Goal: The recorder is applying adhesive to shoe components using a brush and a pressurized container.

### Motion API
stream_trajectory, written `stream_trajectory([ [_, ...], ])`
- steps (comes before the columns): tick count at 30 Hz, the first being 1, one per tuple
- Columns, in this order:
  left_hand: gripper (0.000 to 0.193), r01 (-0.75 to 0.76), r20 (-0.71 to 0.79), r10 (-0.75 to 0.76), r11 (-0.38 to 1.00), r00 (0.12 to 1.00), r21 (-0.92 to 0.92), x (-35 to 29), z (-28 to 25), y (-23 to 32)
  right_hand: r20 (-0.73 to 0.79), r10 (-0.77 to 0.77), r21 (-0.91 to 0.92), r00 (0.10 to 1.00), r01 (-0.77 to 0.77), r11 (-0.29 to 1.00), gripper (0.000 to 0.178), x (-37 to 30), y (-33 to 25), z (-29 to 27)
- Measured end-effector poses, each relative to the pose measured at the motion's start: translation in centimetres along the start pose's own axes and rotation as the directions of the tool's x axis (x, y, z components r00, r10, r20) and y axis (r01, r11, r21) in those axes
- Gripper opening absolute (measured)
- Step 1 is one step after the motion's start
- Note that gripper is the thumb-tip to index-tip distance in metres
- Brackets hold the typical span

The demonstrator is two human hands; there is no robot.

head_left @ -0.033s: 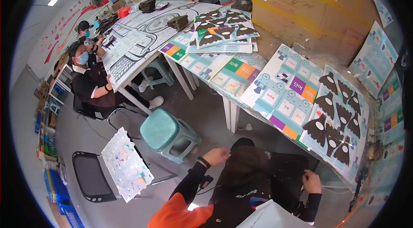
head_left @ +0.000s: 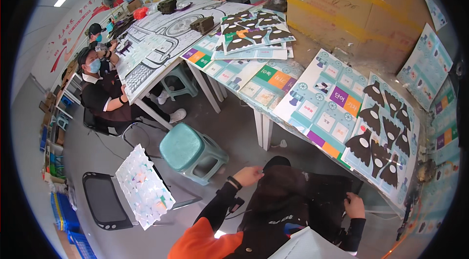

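Observation:
A dark brown apron (head_left: 283,195) lies over my lap and knees, spread between my two hands. My left hand (head_left: 248,176) is closed at the apron's left edge, its fingertips pinching the cloth beside my knee. At the opposite edge, my right hand (head_left: 354,206) has its fingers bent over the fabric. Right of my knees, the table (head_left: 266,129) bears a printed sheet (head_left: 320,100) with pale blue wheel pictures and coloured blocks. Beside that sheet lies a board (head_left: 383,132) with black dress-shaped pieces. Neither hand touches these.
A green plastic stool (head_left: 183,146) stands ahead to the left. Near it, a black chair (head_left: 105,198) carries a patterned white sheet (head_left: 144,185). Stacked boards (head_left: 254,34) and a large cardboard box (head_left: 337,14) are farther back. Several people sit around the far table (head_left: 161,46).
My left hand has shifted very slightly to the right and up. My right hand, the apron and the things around me look unchanged.

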State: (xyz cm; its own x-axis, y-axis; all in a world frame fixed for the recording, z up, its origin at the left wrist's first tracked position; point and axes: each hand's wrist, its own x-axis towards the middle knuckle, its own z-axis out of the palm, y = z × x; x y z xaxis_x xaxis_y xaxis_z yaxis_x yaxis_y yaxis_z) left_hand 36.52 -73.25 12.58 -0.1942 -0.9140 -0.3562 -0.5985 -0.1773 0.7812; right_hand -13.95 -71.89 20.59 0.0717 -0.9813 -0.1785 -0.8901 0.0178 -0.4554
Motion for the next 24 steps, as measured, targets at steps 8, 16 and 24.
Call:
stream_trajectory([
  [8,0.048,-0.157,-0.096,0.175,0.973,0.980,0.172,3.8,2.4,1.0,0.103,-0.023,-0.090,0.994,0.032,0.995,0.037,2.4,0.7,3.7],
  [16,0.048,-0.087,-0.106,0.098,0.991,0.990,0.100,2.1,3.8,3.2,0.210,-0.096,-0.098,0.973,0.119,0.988,0.039,4.9,2.5,4.9],
  [24,0.036,-0.242,-0.487,0.006,0.873,0.874,-0.423,-3.1,-4.2,20.1,0.193,-0.187,-0.011,0.963,0.193,0.981,0.044,4.5,2.7,4.4],
])
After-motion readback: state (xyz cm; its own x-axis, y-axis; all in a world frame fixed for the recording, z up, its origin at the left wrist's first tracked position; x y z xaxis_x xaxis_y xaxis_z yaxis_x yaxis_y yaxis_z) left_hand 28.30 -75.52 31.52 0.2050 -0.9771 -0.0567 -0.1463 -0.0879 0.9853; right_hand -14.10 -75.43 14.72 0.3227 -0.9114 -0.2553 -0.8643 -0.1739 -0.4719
